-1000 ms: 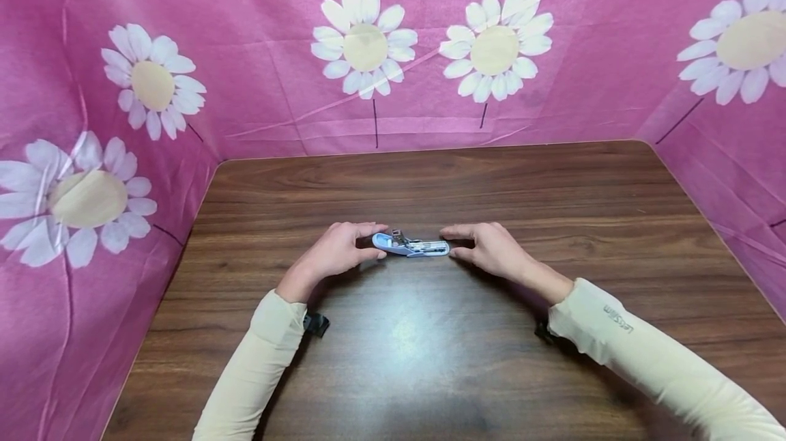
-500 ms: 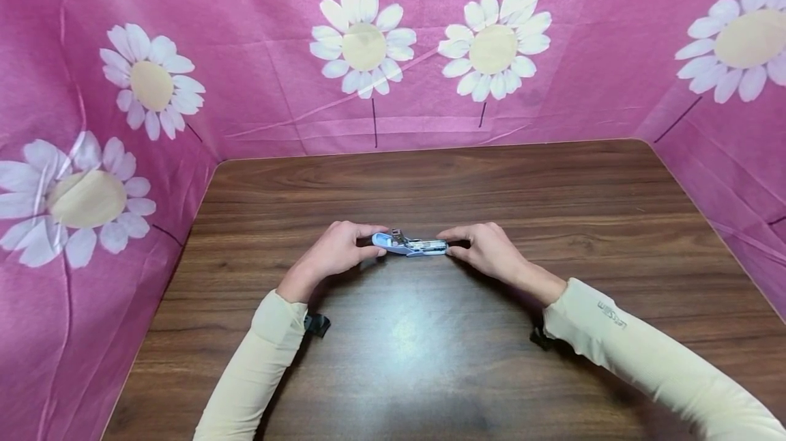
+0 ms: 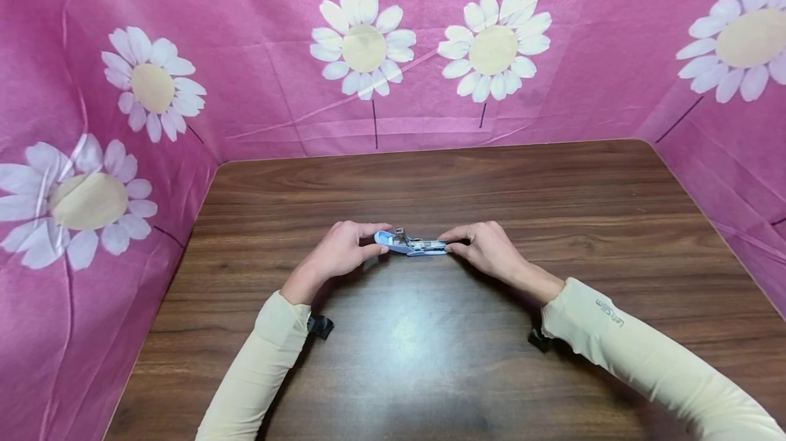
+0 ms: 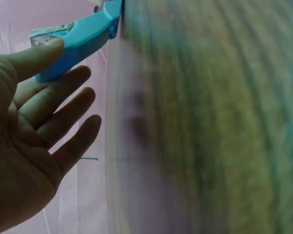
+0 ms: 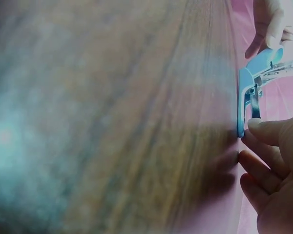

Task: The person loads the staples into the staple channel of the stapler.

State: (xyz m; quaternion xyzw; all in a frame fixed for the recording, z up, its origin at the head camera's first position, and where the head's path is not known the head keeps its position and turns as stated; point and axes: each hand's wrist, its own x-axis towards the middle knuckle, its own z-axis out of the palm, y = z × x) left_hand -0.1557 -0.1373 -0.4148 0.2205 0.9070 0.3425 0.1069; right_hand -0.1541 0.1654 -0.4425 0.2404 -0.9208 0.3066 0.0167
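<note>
Left hand (image 3: 340,250): grips the raised left end of a blue stapler (image 3: 405,247) between thumb and forefinger, with the last fingers loose and clear of it.
Right hand (image 3: 488,250): pinches at the stapler's low right end, thumb against the tip of a dark bar (image 5: 255,105), forefinger by the tip of the base.
Nearer hand: neither, with both in contact at opposite ends of the stapler.
Stapler: sits directly between both hands, rightward from the left, leftward from the right.
Long axis: runs crosswise from hand to hand, bending midway, flat on the right, tilting up on the left.
Metal piece (image 3: 400,233): juts up from the stapler's opened left half; too small to read in detail.
Sleeves (image 3: 258,366): reach back, pale, to the near left and near right of the stapler.
Table (image 3: 405,181): spreads wood-grained beneath the stapler, catching glare on the near side.
Pink cloth (image 3: 258,72): hangs beyond the stapler and to both sides, printed with white daisies (image 3: 364,48).
</note>
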